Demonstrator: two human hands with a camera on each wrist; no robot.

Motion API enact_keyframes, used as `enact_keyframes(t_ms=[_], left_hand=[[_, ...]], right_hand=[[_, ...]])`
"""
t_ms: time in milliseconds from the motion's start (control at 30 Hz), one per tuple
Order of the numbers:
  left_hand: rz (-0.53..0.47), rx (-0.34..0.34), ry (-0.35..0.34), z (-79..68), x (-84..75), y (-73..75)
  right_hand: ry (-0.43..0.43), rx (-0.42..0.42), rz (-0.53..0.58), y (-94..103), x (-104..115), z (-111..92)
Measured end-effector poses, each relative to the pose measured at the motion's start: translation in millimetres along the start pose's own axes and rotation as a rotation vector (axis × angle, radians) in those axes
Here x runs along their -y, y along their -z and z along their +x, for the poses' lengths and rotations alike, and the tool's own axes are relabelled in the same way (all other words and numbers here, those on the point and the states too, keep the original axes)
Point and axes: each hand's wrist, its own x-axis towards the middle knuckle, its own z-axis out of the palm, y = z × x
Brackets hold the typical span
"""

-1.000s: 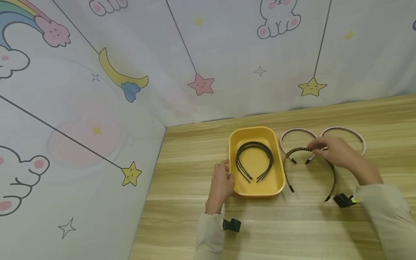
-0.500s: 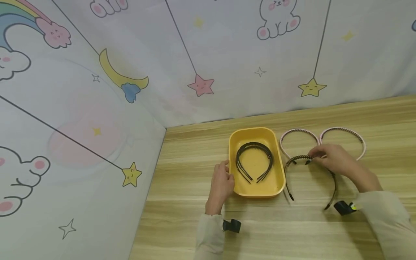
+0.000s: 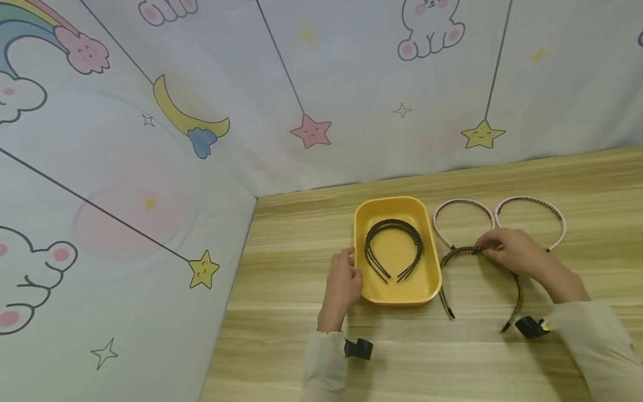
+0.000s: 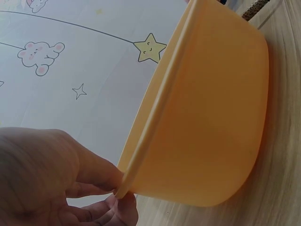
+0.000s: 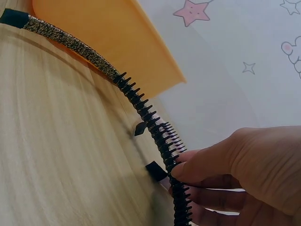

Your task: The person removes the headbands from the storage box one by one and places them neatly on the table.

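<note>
My right hand [image 3: 512, 251] pinches the toothed top of a black-and-gold headband [image 5: 141, 106] between thumb and fingers. Its two ends point toward me, right of the yellow tub [image 3: 436, 279]. On the tub's left side, my left hand [image 3: 344, 279] grips the rim, thumb and fingers on either side of the wall, as the left wrist view shows. Inside the tub lie several dark headbands [image 3: 394, 224], nested together. Behind my right hand are two pink headbands, one on the left [image 3: 463, 201] and one on the right [image 3: 564, 223]; the hand and held headband hide parts of them.
All this stands on a wood-grain table [image 3: 281, 335]. A white printed curtain [image 3: 382, 139] hangs along its back edge, and another printed panel [image 3: 125, 234] borders the left. Black straps with small devices sit at both wrists.
My right hand has drawn the black-and-gold headband toward me, away from the pink headbands. The left hand and the tub have stayed where they were.
</note>
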Motion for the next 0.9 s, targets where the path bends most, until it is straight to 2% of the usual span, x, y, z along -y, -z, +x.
enact_keyframes(t_ms=[900], left_hand=[[0.002, 0.009, 0.014, -0.6, 0.6, -0.3]], right_hand=[[-0.003, 0.024, -0.01, -6.2, 0.0, -5.3]])
